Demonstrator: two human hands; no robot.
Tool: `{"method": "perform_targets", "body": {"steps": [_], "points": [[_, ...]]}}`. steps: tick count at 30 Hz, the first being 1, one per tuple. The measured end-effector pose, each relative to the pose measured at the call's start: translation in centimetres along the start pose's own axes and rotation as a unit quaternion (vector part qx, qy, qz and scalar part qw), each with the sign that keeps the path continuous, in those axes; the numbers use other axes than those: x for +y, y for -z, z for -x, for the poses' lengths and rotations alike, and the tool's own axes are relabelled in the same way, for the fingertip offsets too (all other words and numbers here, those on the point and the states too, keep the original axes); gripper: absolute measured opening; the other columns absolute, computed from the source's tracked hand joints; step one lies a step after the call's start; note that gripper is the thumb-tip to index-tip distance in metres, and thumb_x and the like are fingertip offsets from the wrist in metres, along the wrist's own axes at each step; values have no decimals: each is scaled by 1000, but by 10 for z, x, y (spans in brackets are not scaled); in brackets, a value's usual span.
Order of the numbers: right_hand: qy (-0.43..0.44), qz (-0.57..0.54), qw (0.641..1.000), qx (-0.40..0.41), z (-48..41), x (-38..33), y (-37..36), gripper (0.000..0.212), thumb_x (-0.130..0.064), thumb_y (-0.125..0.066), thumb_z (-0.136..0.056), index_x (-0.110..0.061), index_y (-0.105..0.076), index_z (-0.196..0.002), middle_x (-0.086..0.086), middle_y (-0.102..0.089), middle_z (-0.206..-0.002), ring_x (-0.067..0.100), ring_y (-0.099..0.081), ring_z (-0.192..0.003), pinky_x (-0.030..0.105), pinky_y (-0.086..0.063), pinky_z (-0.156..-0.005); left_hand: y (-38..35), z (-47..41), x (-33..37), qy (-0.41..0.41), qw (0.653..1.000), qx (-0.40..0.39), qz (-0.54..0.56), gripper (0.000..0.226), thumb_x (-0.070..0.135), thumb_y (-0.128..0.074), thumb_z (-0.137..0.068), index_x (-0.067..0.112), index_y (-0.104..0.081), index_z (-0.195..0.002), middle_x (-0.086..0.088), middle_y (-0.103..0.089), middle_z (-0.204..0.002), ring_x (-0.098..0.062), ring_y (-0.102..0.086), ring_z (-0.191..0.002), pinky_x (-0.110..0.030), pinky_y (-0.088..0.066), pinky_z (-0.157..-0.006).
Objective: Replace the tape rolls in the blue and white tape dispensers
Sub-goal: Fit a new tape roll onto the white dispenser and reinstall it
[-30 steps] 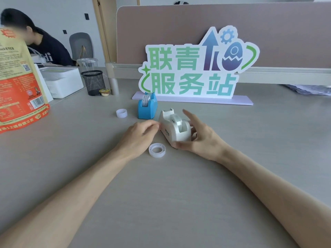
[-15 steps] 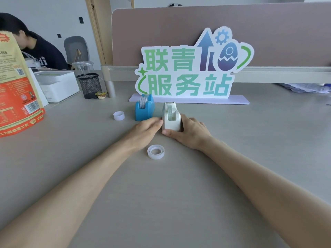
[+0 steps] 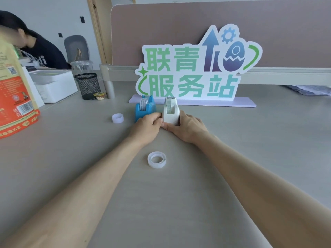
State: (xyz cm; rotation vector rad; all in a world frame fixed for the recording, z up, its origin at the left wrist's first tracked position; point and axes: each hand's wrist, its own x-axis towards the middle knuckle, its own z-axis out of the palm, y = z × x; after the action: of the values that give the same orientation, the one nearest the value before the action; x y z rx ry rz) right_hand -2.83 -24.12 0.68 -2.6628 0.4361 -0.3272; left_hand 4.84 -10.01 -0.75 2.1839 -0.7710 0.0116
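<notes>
Fingers first: the left hand's fingers (image 3: 155,119) were curled tight together, knuckles up against the near left side of the white dispenser (image 3: 171,111), and the right thumb (image 3: 169,126) lay along its near end while the other right fingers wrapped round the far side, mostly hidden behind the body. So the left hand (image 3: 147,127) and the right hand (image 3: 187,129) had it clasped between them, standing upright on the desk (image 3: 250,140), cutter end pointing away. Just beside it, on the left and almost touching the left knuckles, stood the blue dispenser (image 3: 144,110), nobody's hand on it. Both showed a roll sitting in the cradle. Nearer, between the forearms, a pale ring (image 3: 157,159) lay flat, and a smaller core (image 3: 117,118) stood left of the blue one, well apart from the hands. Behind it all stood a lettered sign (image 3: 195,68). My read: with two loose rings out and both cradles filled, the swap looked largely done, though I couldn't tell fresh rolls from spent ones. What seemed left was settling the white one beside its neighbour and clearing the loose pieces.
</notes>
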Motion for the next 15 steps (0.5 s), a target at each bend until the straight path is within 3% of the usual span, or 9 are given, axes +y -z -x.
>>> {"method": "perform_targets", "body": {"steps": [3,7,11,15], "points": [[-2,9,1000,11,6,-1,0,69,-70,-47,-84,-15,-47,-125,8,-60,-127,27,-52,-121,34,-36,-96,2,5,0,-3,1000,2,16,29,27,-40,-93,29,-66,-105,5,-72,-103,-21,-63,-103,-41,-50,-94],[0,-4,1000,25,26,-2,2,45,-55,-49,-91,-12,-48,-104,13,-62,-118,32,-55,-113,32,-34,-79,5,16,0,-7,996,-32,79,42,1,-37,-95,19,-61,-125,11,-63,-120,-10,-54,-124,-29,-37,-109],[40,-110,992,37,69,-5,10,49,-47,-46,-97,-11,-50,-130,11,-56,-129,27,-52,-120,29,-37,-91,8,22,-1,-8,996,-37,84,44,-1,-38,-94,16,-57,-130,4,-61,-132,-8,-51,-126,-30,-35,-112],[148,-111,982,-49,101,-13,15,57,-52,-60,-88,-19,-51,-134,-5,-63,-126,9,-55,-118,17,-38,-96,10,23,0,-4,996,-24,85,47,-4,-38,-90,16,-61,-125,1,-64,-128,-8,-55,-122,-25,-37,-107]]}}
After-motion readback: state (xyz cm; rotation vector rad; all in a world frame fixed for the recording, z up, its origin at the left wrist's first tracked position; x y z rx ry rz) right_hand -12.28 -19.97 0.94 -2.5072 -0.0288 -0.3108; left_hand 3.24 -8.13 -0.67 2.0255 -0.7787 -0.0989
